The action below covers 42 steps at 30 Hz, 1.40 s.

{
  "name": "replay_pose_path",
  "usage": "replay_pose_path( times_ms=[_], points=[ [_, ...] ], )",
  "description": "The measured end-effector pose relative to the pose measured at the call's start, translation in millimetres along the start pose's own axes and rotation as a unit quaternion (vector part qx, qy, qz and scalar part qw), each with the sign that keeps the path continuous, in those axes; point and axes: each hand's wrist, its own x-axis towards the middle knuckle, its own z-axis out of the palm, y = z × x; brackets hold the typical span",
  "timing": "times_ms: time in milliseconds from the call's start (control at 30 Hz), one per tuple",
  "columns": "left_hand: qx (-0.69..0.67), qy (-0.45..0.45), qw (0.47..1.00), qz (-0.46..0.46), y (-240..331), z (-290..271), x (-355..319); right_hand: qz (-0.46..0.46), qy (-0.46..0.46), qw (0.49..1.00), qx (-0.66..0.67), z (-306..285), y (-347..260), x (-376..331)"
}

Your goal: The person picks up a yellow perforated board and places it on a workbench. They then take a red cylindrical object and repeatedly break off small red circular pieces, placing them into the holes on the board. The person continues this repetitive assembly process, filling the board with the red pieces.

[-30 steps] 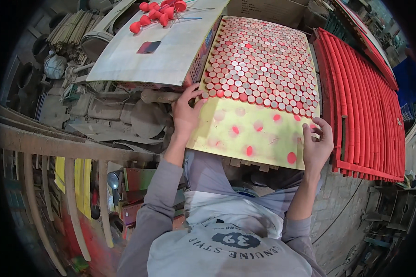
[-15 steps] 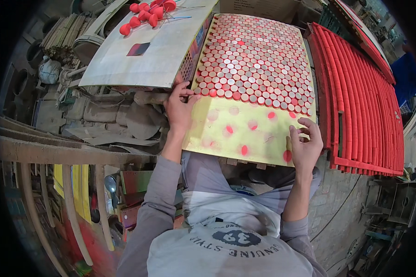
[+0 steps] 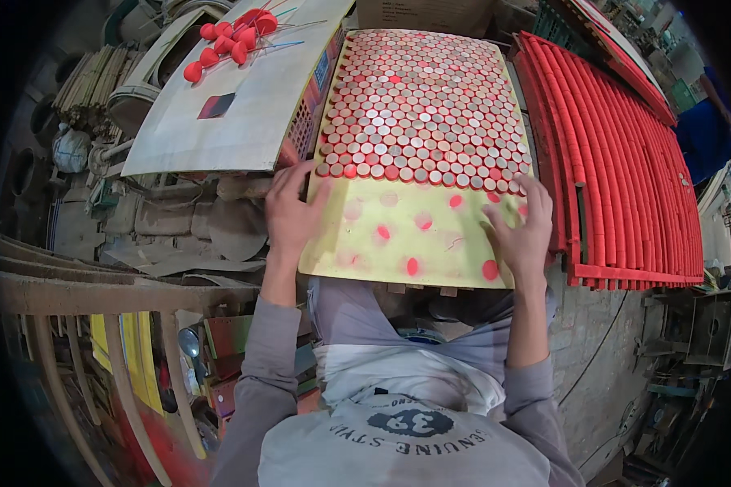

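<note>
In front of me lies a pale yellow board (image 3: 398,243), its lower strip marked with red paint spots. Tightly packed rows of small round pieces (image 3: 418,122), with pale tops and red sides, cover the rest of it. My left hand (image 3: 292,213) is at the board's left edge, thumb over the edge and fingers apart beside the lowest row. Over the lower right part, my right hand (image 3: 525,231) has its thumb and fingers spread, fingertips close to the corner of the rows. I see nothing held in either hand.
A white panel (image 3: 170,134) at the left bears red cone-shaped pieces (image 3: 240,50) on thin sticks. Red-painted rods (image 3: 617,170) lie in a rack at the right. A wooden railing (image 3: 122,296) stands at lower left, and bundled sticks (image 3: 97,81) lie at far left.
The view has shifted, so the board sits further left. My right hand has moved up toward the rows and its fingers have spread. My left hand's thumb and fingers have parted at the left edge.
</note>
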Motion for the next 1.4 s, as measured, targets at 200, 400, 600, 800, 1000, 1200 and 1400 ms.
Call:
replay_pose_path(
  times_ms=[200, 400, 600, 800, 1000, 1200, 1400],
  points=[
    [0.077, -0.139, 0.965, 0.206, 55, 29, 21, -0.135, -0.132, 0.971, -0.146, 15, 10, 36],
    [0.161, -0.194, 0.931, 0.264, 68, 68, 38, -0.204, -0.150, 0.944, -0.213, 36, 25, 59],
    [0.151, -0.219, 0.930, 0.253, 65, 83, 44, -0.211, -0.179, 0.941, -0.195, 42, 42, 61],
    [0.143, -0.227, 0.931, 0.249, 65, 91, 53, -0.192, -0.196, 0.943, -0.188, 42, 45, 71],
    [0.140, -0.234, 0.930, 0.247, 74, 93, 57, -0.185, -0.204, 0.942, -0.190, 34, 46, 73],
    [0.127, -0.239, 0.934, 0.234, 86, 92, 55, -0.195, -0.178, 0.946, -0.191, 17, 50, 73],
    [0.112, -0.221, 0.941, 0.229, 105, 87, 52, -0.133, 0.023, 0.989, -0.063, -48, 78, 119]
  ],
)
